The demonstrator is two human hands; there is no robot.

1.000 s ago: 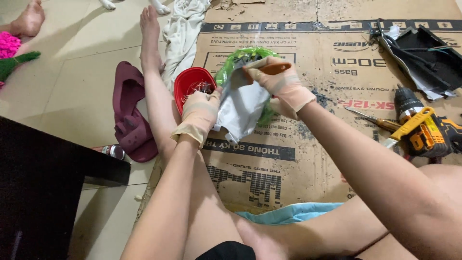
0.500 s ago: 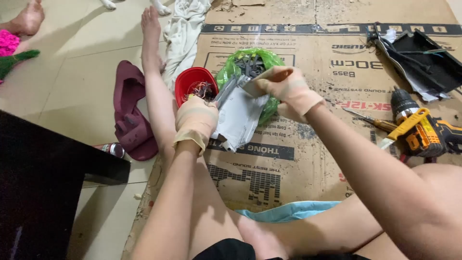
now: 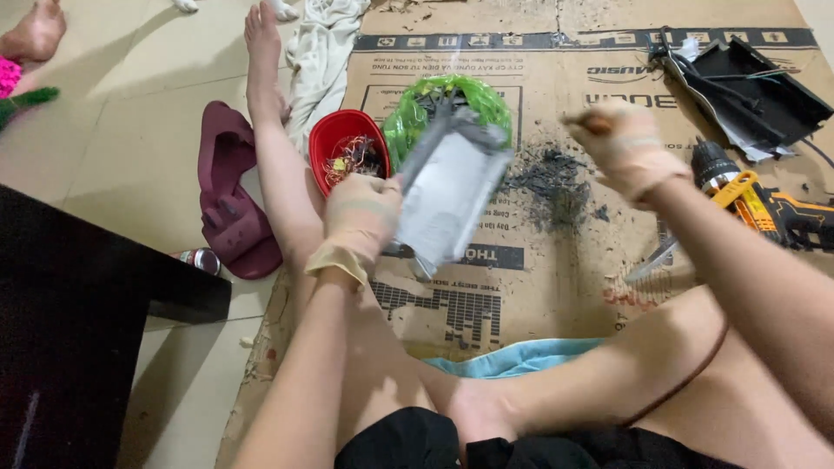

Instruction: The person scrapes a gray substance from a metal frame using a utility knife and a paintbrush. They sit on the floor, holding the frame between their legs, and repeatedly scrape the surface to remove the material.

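Observation:
My gloved left hand [image 3: 360, 217] grips the lower left edge of a flat grey panel [image 3: 452, 195] and holds it tilted above the cardboard sheet [image 3: 556, 278]. Off to the right, apart from the panel, my gloved right hand [image 3: 621, 148] is raised and blurred. Its fingers are closed around a small brown-handled tool [image 3: 592, 122], and the tool's tip is hidden. Behind the panel lies a green plastic bag [image 3: 408, 122] with dark pieces inside. A red bowl [image 3: 334, 143] of tangled wires stands next to my left leg.
A yellow and black drill [image 3: 747, 195] lies at the right, with a black tray-like part [image 3: 738, 91] beyond it. Dark debris [image 3: 547, 187] is scattered on the cardboard. A maroon slipper [image 3: 230, 200], a small can [image 3: 204, 259] and a black furniture edge [image 3: 78, 287] sit at left. Another person's foot [image 3: 35, 30] shows top left.
My right hand let go of the panel and swung out to the right. The left hand now holds the panel alone, lifted and tilted nearer the green bag.

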